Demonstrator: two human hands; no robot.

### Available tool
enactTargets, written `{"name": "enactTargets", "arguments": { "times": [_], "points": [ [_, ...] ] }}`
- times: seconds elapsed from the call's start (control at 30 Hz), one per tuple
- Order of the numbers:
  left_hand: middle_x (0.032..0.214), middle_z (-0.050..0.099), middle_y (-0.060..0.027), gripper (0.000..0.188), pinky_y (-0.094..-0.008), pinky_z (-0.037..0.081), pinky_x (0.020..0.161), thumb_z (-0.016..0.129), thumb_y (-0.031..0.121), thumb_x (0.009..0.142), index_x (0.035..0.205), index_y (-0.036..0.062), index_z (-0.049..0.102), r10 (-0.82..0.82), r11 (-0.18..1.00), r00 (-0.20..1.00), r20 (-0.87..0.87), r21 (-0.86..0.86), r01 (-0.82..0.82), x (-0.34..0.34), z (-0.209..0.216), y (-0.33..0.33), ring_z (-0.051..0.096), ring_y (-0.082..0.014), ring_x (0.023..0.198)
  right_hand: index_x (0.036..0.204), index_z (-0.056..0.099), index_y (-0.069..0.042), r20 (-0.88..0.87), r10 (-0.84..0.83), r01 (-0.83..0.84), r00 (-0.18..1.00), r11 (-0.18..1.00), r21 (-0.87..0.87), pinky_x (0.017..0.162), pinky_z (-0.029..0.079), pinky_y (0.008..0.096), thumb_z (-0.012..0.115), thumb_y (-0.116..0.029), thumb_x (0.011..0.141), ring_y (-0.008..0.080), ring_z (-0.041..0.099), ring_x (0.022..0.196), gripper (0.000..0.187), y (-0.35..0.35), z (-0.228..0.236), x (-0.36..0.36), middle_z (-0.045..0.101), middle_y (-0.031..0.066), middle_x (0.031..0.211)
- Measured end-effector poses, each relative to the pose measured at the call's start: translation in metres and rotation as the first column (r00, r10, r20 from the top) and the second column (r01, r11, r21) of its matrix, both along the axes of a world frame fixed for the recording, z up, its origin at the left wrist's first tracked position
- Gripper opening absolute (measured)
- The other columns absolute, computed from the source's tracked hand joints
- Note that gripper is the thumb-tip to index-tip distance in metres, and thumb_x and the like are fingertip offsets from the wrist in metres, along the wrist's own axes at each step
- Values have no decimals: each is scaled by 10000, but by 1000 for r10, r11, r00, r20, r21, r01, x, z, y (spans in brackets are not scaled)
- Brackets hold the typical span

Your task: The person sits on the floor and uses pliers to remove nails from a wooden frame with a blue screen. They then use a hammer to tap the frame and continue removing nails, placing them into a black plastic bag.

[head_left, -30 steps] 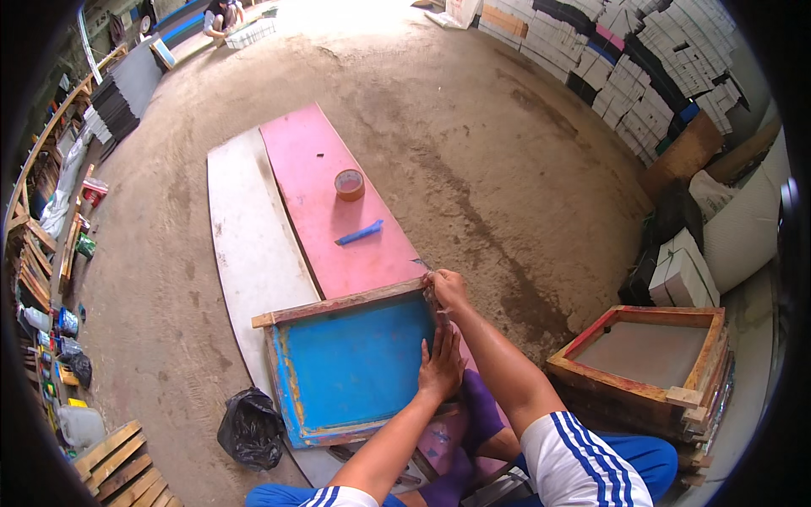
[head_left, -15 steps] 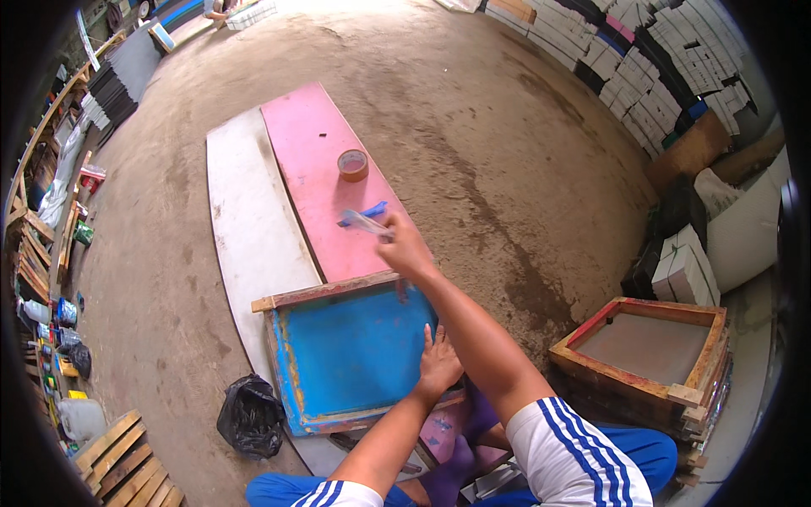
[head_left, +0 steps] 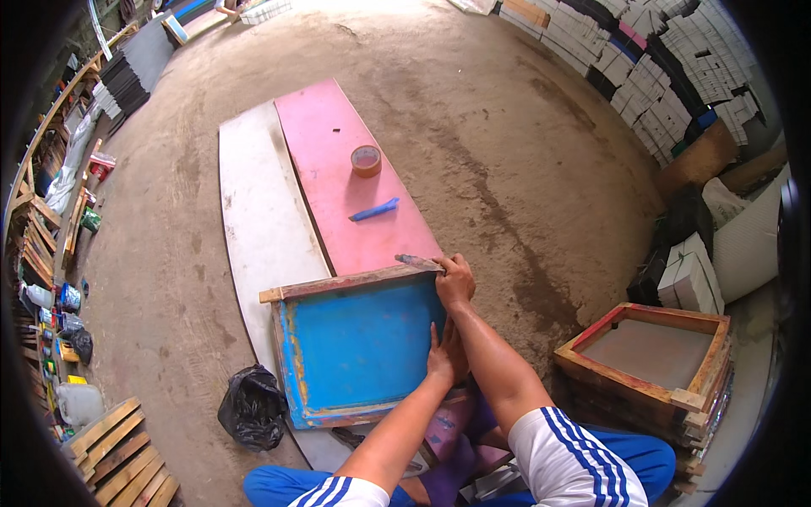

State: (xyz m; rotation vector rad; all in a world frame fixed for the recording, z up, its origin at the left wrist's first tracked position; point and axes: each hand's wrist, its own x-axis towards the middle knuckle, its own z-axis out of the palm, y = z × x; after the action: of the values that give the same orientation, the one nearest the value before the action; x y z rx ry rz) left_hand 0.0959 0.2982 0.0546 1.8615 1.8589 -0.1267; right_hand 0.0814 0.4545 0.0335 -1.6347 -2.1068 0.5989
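Observation:
A wooden screen frame (head_left: pixel 291 372) with a blue mesh panel (head_left: pixel 363 342) lies in front of me across a pink board (head_left: pixel 325 135) and a white board (head_left: pixel 262 194). My right hand (head_left: pixel 457 280) is closed around a flat greyish strip-like tool (head_left: pixel 418 263) at the frame's far right corner. Its exact kind is hard to make out. Against the frame's right side rests my left hand (head_left: pixel 446 355), fingers stretched and holding nothing. Farther up the pink board lie a slim blue tool (head_left: pixel 374 209) and a roll of brown tape (head_left: pixel 366 160).
A black plastic bag (head_left: pixel 254 407) sits left of the frame. Stacked wooden frames (head_left: pixel 642 338) stand at my right, with a white rolled sheet (head_left: pixel 748 241) beyond. Wooden slats (head_left: pixel 127 452) lie at lower left. Piled white sheets (head_left: pixel 629 72) line the far right.
My right hand has come down toward me from above the pink board to the frame's far right corner, still holding the strip-like tool. The left hand stays by the frame's right side.

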Motion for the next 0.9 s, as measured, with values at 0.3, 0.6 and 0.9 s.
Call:
{"name": "enactTargets", "arguments": {
  "times": [0.3, 0.6, 0.9],
  "points": [
    [1756, 77, -131, 785, -670, 32, 1255, 441, 413, 1042, 1676, 76, 123, 18, 999, 1000, 20, 46, -19, 1, -5, -3, -28, -338, 1624, 1074, 622, -108, 164, 97, -107, 982, 992, 59, 913, 534, 466, 558, -69, 935, 320, 633, 1091, 158, 12, -9, -7, 608, 110, 1134],
    [1749, 89, -148, 779, -681, 110, 1247, 486, 423, 1042, 1670, 89, 169, 129, 944, 979, 157, 282, -170, 7, -45, -7, 49, -337, 1622, 1063, 630, -81, 42, 355, -358, 934, 927, 109, 844, 555, 471, 595, -70, 912, 352, 663, 1009, 155, 30, -2, 15, 619, 127, 1096],
    [1747, 126, -124, 708, -680, 147, 1242, 454, 419, 1069, 1655, 93, 227, 145, 929, 966, 215, 306, -208, 9, -38, -6, 99, -313, 1619, 1074, 618, -115, 257, 597, -637, 760, 762, 115, 797, 570, 476, 634, -102, 880, 368, 689, 990, 196, 55, 5, 29, 639, 135, 1039]
  ]
}}
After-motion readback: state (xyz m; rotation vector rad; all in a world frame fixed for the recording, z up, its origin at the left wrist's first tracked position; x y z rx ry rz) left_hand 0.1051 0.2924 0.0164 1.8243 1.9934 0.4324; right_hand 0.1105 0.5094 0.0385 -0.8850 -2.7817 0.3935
